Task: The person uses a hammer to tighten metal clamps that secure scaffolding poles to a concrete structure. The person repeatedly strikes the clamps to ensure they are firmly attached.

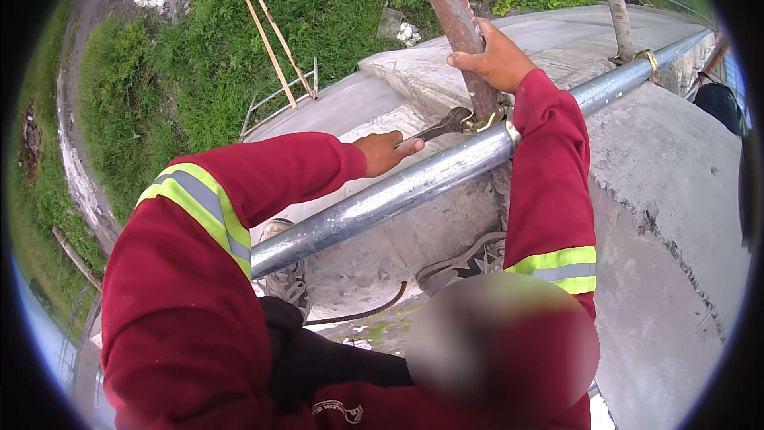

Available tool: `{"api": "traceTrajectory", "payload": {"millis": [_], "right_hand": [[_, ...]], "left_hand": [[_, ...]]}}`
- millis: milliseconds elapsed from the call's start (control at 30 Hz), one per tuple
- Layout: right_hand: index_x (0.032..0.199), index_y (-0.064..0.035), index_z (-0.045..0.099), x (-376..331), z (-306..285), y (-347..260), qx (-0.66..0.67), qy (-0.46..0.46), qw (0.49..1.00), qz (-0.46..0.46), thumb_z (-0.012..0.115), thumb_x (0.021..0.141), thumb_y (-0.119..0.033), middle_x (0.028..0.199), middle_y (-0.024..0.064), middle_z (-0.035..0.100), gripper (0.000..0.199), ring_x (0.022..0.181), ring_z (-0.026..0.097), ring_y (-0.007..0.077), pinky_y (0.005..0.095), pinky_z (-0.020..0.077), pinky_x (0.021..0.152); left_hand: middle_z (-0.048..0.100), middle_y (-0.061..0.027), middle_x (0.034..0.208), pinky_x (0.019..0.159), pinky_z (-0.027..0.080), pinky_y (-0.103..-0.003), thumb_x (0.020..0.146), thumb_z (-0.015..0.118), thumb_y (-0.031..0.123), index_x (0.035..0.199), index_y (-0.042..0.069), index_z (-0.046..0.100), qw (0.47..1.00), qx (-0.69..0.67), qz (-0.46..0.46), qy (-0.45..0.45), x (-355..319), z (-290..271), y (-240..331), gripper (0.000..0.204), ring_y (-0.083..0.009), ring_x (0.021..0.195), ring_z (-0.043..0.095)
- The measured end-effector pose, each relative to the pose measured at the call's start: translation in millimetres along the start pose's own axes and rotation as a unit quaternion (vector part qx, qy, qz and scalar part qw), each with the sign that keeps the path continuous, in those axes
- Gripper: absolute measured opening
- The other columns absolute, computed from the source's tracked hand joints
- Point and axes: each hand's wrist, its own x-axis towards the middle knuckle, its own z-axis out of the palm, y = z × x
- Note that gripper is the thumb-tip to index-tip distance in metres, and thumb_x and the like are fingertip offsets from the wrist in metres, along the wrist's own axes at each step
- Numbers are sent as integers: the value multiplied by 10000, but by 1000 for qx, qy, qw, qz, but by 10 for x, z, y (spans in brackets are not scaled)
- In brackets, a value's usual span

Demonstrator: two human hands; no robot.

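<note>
My left hand (383, 152) is closed round the handle of a wrench (442, 125). The wrench's head meets a scaffold clamp (487, 121) at the foot of a rusty brown upright pole (452, 12). This clamp sits where the upright meets a shiny galvanized pipe (398, 189), which runs slantwise from lower left to upper right. Higher on the same upright, my right hand (497, 57) grips the pole, with the thumb across its near side. The clamp's bolt is too small to make out.
Below the pipe my shoes (461, 264) rest at a concrete ledge. A bent rebar (358, 317) lies near them. Another upright pole (614, 8) is clamped farther right. Grey concrete (676, 215) spreads to the right; grass (191, 72) lies far below, with two wooden poles (267, 40).
</note>
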Motion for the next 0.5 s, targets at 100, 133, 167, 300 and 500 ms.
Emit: {"api": "traceTrajectory", "payload": {"millis": [100, 133, 167, 300, 500], "right_hand": [[1325, 73, 366, -13, -6, -12, 24, -11, 1000, -12, 756, 740, -297, 1194, 230, 552, 795, 1079, 563, 280, 353, 436, 943], [1312, 70, 383, -14, -6, -18, 30, -11, 999, -16, 756, 744, -299, 1175, 224, 562, 773, 1065, 568, 273, 354, 441, 934], [1325, 71, 366, -8, -9, -19, 24, -15, 999, -18, 755, 753, -301, 1171, 214, 562, 785, 1062, 565, 262, 347, 441, 930], [1345, 68, 341, 5, -11, 5, 23, -24, 999, -18, 755, 770, -302, 1157, 192, 562, 799, 1049, 559, 233, 329, 442, 917], [1327, 62, 364, 19, 8, 68, 43, -13, 999, -28, 754, 763, -283, 1136, 193, 569, 768, 1017, 570, 229, 329, 455, 897]], "left_hand": [[648, -220, 946, 825, 472, -444, 866, 299, 739, 1121, 25, 590, 997, 71, -9, -38, -82, -253, 184, 812, -355, 936, 629], [657, -210, 900, 798, 484, -454, 858, 345, 732, 1077, 26, 629, 994, 109, -11, 0, -115, -378, 266, 792, -352, 893, 641], [658, -212, 860, 794, 490, -460, 859, 370, 716, 1032, 18, 654, 982, 186, 1, 18, -100, -571, 361, 773, -364, 870, 644], [693, -103, 868, 713, 533, -448, 745, 618, 374, 929, 135, 710, 856, 492, 141, 68, 233, -1313, 855, 316, -319, 837, 665], [683, -104, 815, 719, 534, -450, 722, 599, 301, 867, 117, 706, 827, 532, 177, 38, 412, -1346, 860, 257, -325, 815, 661]]}}
